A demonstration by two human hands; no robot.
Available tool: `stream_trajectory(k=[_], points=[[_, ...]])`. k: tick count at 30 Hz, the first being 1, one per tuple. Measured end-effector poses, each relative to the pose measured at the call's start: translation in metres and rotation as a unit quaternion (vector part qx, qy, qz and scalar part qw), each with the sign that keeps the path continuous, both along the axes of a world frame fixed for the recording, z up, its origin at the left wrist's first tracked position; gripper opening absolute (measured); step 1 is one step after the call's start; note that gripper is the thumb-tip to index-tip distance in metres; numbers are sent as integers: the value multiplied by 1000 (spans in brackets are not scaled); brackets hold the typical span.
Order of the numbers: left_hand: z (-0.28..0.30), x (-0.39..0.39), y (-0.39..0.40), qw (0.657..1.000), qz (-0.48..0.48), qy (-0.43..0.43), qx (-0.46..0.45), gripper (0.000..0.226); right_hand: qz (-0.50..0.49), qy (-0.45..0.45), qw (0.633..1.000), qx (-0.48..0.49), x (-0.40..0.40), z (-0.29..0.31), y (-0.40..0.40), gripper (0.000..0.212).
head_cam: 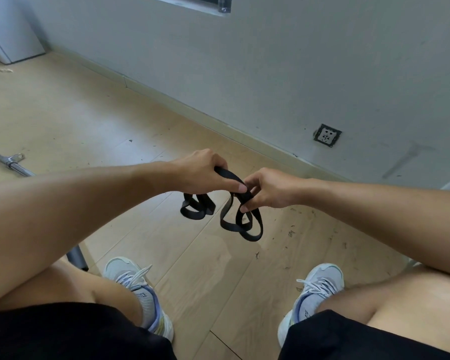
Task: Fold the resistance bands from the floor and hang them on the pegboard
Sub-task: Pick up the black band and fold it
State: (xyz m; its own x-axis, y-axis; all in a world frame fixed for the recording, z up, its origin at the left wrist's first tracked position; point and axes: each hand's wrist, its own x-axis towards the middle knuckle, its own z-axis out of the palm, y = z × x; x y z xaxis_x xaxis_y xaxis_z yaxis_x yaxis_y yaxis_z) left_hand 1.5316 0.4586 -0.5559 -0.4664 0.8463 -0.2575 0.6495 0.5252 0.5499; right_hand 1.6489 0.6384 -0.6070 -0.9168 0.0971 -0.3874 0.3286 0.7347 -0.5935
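A black resistance band (240,224) hangs in loops above the wooden floor, between my two hands. My left hand (205,172) grips one end of the band, its fingers curled round the strap. My right hand (266,188) pinches the band just beside it, with loops dangling below the fingers. More black band loops (196,206) show below my left hand; I cannot tell whether they lie on the floor or hang. No pegboard is in view.
A grey wall with a power socket (327,135) runs along the far side. A metal bar (12,162) lies on the floor at the left. A white cabinet (9,29) stands in the far left corner. My shoes (130,279) are below.
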Motion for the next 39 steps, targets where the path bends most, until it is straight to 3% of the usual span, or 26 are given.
stream_trajectory(k=[8, 14, 23, 30, 35, 39], points=[[5, 0, 2, 997, 58, -7, 47, 33, -11, -10, 1000, 18, 6, -2, -4, 20], [10, -5, 0, 993, 87, -24, 76, 31, -18, -53, 997, 56, 5, -16, -6, 33], [8, -15, -5, 982, 151, -58, 100, 37, -172, -64, 983, -4, 5, -31, 17, 10], [-6, -39, -16, 975, 217, -17, 45, 35, -273, -52, 937, -211, 8, -25, 35, 8], [-25, -59, -28, 971, 235, -1, -39, 35, -251, -71, 899, -352, 7, -13, 37, 14], [-29, -62, -33, 968, 236, 18, -79, 38, -213, -98, 889, -393, 5, -10, 29, 23]])
